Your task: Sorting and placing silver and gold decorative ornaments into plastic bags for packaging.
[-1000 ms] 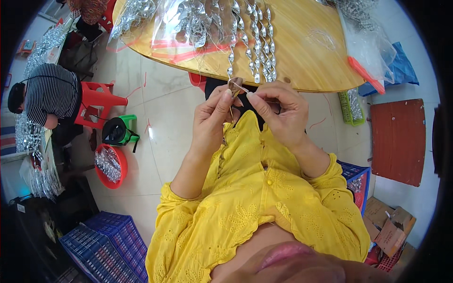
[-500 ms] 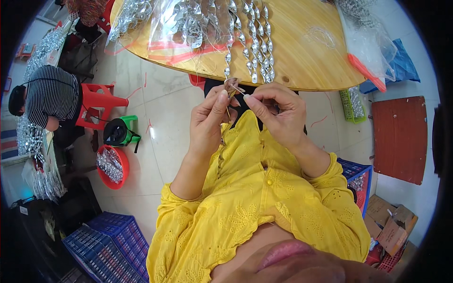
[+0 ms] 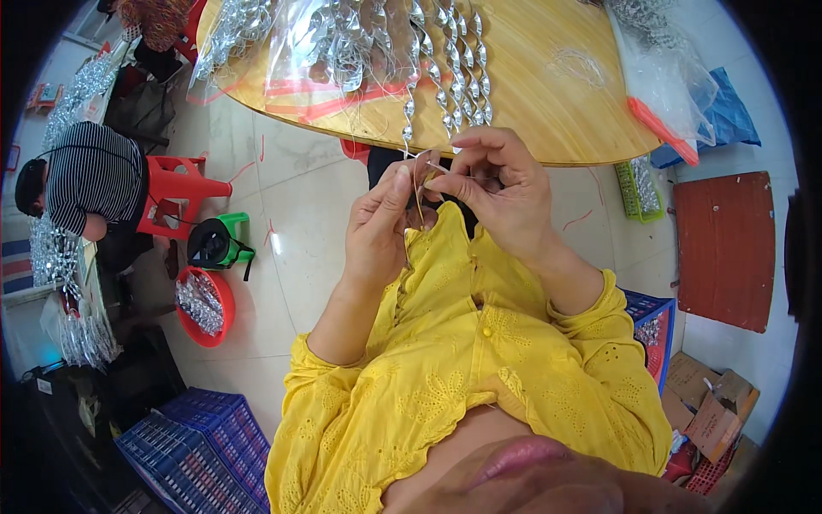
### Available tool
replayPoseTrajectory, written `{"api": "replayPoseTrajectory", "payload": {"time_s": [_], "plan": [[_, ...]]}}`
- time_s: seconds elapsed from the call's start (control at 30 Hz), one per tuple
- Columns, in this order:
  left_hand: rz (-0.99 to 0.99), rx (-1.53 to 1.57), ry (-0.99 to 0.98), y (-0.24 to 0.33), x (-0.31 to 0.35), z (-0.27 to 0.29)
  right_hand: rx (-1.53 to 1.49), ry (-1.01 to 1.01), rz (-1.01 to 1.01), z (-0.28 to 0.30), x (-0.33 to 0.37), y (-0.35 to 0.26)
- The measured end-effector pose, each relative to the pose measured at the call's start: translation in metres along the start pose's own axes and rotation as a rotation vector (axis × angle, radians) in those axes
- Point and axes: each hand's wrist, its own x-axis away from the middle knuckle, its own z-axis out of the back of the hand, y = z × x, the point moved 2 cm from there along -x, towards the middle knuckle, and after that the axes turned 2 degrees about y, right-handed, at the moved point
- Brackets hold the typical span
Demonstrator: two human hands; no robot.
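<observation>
Wooden tabletop is curving across the top, its near edge standing just beyond two working hands.
Wood is showing between several twisted silver strips and a tangle of white thread, while pale floor tiles are spreading left of the left forearm. Left hand is pointing upward, thumb and forefinger pinching a thin cord; right hand is reaching in from the other side, forefinger arching above the thumb, whether gripping cannot be told. From the table, one shiny spiralled strand is running past the edge toward the left fingertips, and the pale, slender cord is hanging below them.
</observation>
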Motion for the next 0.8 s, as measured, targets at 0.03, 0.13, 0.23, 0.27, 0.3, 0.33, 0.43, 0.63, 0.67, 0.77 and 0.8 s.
{"api": "replayPoseTrajectory", "payload": {"time_s": [0.03, 0.13, 0.23, 0.27, 0.3, 0.33, 0.43, 0.63, 0.67, 0.77, 0.8], "plan": [[-0.001, 0.0, -0.001, 0.0, -0.001, 0.002, 0.016, -0.012, 0.007, 0.0, 0.0, -0.001], [0.087, 0.01, -0.126, -0.001, -0.003, 0.007, 0.039, -0.054, 0.021, 0.002, -0.002, -0.003], [0.219, 0.025, -0.119, 0.001, -0.004, 0.005, 0.002, -0.079, 0.004, 0.001, -0.006, -0.006], [0.262, 0.064, -0.067, 0.001, -0.004, 0.002, -0.042, -0.077, -0.019, 0.001, -0.007, -0.007], [0.304, 0.103, -0.014, 0.001, -0.004, 0.0, -0.042, -0.076, -0.018, 0.002, -0.008, -0.007], [0.304, 0.103, -0.015, 0.0, -0.005, 0.002, 0.005, -0.098, -0.026, 0.005, -0.009, -0.007], [0.158, 0.004, -0.01, -0.001, -0.008, 0.004, 0.021, -0.119, -0.035, 0.009, -0.007, -0.007], [0.185, 0.195, -0.129, 0.003, -0.009, 0.001, -0.188, -0.181, -0.035, 0.007, -0.006, -0.011], [0.282, 0.311, -0.174, 0.0, -0.01, 0.005, -0.279, -0.19, -0.046, 0.007, -0.005, -0.009], [0.192, 0.301, -0.178, 0.0, -0.014, 0.002, -0.19, -0.143, -0.064, 0.006, -0.005, -0.007], [0.01, 0.181, -0.126, 0.002, -0.017, 0.001, -0.185, -0.139, -0.054, 0.006, -0.005, 0.001]]}}
